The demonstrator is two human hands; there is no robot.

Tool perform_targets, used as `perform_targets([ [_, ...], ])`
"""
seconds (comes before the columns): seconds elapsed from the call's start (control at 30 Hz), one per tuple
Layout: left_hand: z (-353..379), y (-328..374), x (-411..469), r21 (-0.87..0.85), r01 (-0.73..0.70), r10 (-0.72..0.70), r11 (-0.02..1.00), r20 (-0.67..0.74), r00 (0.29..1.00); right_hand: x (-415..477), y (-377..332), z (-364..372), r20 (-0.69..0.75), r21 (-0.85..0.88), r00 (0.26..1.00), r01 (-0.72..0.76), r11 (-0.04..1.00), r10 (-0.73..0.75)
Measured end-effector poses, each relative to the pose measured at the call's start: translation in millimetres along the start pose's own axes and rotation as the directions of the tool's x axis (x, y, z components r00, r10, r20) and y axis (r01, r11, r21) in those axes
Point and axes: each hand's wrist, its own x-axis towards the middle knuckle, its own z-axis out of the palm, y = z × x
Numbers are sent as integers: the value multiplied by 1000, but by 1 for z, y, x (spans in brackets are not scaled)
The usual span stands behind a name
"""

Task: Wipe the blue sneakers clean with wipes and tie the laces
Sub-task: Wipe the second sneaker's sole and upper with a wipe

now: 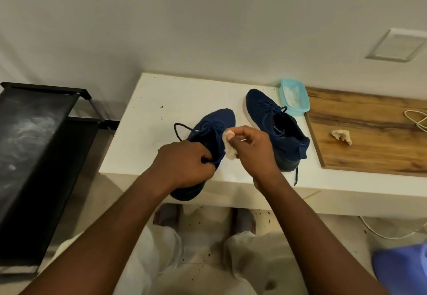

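Two navy blue sneakers are on the white table (147, 114). The near sneaker (212, 128) is lifted at its heel over the table's front edge, toe pointing away. My left hand (184, 165) grips it at the collar, fingers curled inside the opening. My right hand (251, 149) pinches a crumpled white wipe (227, 149) against the sneaker's right side, by the laces. A loose black lace (179, 130) loops out to the left. The second sneaker (275, 123) stands on the table to the right, its lace end hanging over the front edge.
A light blue tub of wipes (294, 98) sits behind the second sneaker. A used crumpled wipe (342, 136) and a white cable (416, 120) lie on the wooden board (369, 156) at the right. A black rack (34, 144) stands to the left.
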Motion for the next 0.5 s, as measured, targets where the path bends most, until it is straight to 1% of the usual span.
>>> perform_targets([
  [0.03,1,1,0,22,-8,7,1000,22,1000,1,-1,2,-5,-18,1000,9,1000,-9],
  [0.07,3,2,1,-17,-1,2,1000,37,999,3,1,4,-9,-67,1000,18,998,-19],
  [0.1,4,2,3,-118,14,-9,993,36,999,5,4,6,-14,-110,1000,25,994,-27],
  [0.13,3,3,5,-266,40,-34,963,27,999,8,6,8,-20,-151,999,27,988,-30],
  [0.2,2,2,12,-554,104,-137,826,-19,990,11,10,11,-4,-245,999,34,969,-36],
  [0.23,2,0,15,-660,98,-188,745,-67,980,13,12,13,26,-284,999,45,958,-39],
  [0.27,3,-1,17,-722,57,-234,689,-147,961,12,13,14,64,-305,997,68,950,-51],
  [0.3,2,-3,18,-723,-10,-259,691,-260,930,10,11,16,97,-305,992,104,946,-78],
  [0.37,1,-10,23,-579,-106,-231,808,-478,848,8,5,15,107,-267,983,175,948,-151],
  [0.4,0,-15,28,-491,-105,-199,865,-527,826,8,2,15,80,-244,980,195,950,-181],
  [0.43,1,-20,34,-429,-70,-177,901,-508,843,10,-1,14,35,-218,979,206,954,-203],
  [0.47,2,-26,39,-403,-22,-168,915,-430,887,13,-4,12,-10,-189,977,209,960,-214],
  [0.5,4,-30,42,-409,18,-159,912,-314,936,17,-6,12,-44,-157,977,199,967,-208],
])
